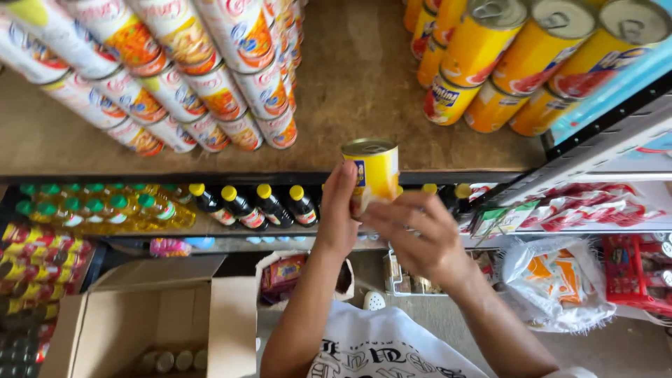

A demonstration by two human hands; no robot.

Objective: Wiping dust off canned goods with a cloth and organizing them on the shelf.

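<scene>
Held item: a yellow tin can (373, 170) with a pull-tab lid, upright, just above the front edge of the wooden shelf (364, 84).
Left hand (337, 213): fingers wrapped on the can's left side, thumb hidden behind it; closed on the can.
Right hand (420, 238): fingers curled under and around the can's lower right, gripping it too.
Upper left: stacked white-and-orange cans (203, 77) on the shelf.
Upper right: stacked yellow cans (504, 63), same kind as the held one, perhaps.
Lower shelf: dark sauce bottles (259, 206) with yellow caps, beside green-capped oil bottles (105, 210).
Floor: open cardboard box (147, 322) holding a few cans, left of the person's arm.
</scene>
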